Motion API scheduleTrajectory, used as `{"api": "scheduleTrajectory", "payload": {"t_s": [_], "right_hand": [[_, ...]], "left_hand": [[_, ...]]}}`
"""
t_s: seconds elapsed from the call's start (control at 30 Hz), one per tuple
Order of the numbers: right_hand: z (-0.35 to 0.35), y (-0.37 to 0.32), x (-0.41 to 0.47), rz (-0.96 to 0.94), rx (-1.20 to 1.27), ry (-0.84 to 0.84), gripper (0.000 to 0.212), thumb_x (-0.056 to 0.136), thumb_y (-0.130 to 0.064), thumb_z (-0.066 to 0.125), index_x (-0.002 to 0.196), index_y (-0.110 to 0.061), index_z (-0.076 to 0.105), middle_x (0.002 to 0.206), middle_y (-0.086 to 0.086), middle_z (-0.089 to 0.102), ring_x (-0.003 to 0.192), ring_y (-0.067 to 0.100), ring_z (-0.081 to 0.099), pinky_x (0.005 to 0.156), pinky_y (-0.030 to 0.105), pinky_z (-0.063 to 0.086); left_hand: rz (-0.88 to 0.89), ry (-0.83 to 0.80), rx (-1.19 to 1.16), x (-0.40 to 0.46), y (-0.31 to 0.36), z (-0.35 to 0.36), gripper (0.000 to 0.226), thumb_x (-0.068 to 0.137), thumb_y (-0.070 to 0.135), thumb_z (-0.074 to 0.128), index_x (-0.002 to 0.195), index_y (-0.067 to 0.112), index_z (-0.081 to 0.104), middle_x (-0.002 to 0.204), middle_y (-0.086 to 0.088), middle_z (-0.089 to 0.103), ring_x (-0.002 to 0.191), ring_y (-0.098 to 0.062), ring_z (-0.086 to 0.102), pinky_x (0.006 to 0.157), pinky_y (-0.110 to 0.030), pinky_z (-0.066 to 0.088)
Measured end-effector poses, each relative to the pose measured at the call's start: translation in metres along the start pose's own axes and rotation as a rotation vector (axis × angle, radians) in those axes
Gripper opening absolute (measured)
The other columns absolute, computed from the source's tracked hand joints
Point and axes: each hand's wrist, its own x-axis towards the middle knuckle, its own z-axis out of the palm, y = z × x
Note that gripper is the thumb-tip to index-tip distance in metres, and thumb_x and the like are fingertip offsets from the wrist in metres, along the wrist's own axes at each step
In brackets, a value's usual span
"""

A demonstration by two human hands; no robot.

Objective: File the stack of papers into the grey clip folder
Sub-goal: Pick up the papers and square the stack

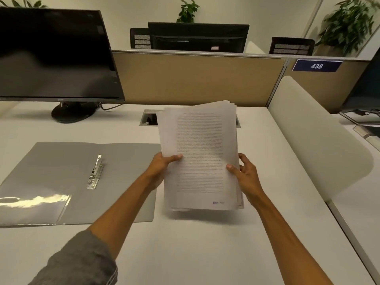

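Note:
I hold a stack of printed papers upright and slightly tilted above the white desk, to the right of the folder. My left hand grips its left edge, thumb on the front page. My right hand grips the right edge the same way. The sheets fan unevenly at the top. The grey clip folder lies open flat on the desk at the left. Its metal clip sits on the spine, and a clear plastic pocket covers its lower left flap.
A dark monitor on a round stand is at the back left. A cable port is set in the white desk behind the papers. A tan partition closes the back; a cream divider bounds the right.

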Motion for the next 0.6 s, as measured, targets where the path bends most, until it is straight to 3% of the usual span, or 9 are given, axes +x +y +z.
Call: {"api": "scheduleTrajectory", "payload": {"t_s": [0.2,0.37,0.6], "right_hand": [[0.002,-0.012,0.000,-0.092,0.073,0.005,0.034,0.093,-0.021,0.060,0.119,-0.040,0.051,0.116,-0.014,0.066,0.100,0.005,0.068,0.072,0.021,0.058],[0.004,-0.019,0.000,-0.138,0.092,0.048,0.038,0.089,-0.019,0.064,0.123,-0.032,0.053,0.114,-0.009,0.066,0.100,0.011,0.066,0.074,0.020,0.058],[0.005,-0.028,-0.001,-0.212,0.077,0.124,0.033,0.082,-0.014,0.072,0.106,-0.035,0.063,0.105,-0.012,0.070,0.091,0.005,0.069,0.065,0.016,0.057]], "left_hand": [[0.176,0.017,0.041,-0.004,0.026,0.014,0.029,0.083,0.027,0.068,0.111,0.025,0.065,0.113,-0.003,0.069,0.101,-0.023,0.067,0.080,-0.039,0.058],[0.201,0.076,0.058,-0.007,0.031,0.015,0.035,0.079,0.019,0.072,0.113,0.017,0.064,0.115,-0.006,0.068,0.104,-0.026,0.064,0.089,-0.045,0.054],[0.211,0.088,0.096,-0.012,0.032,0.021,0.039,0.080,0.021,0.071,0.118,0.013,0.063,0.113,-0.006,0.067,0.102,-0.026,0.063,0.093,-0.047,0.052]]}}
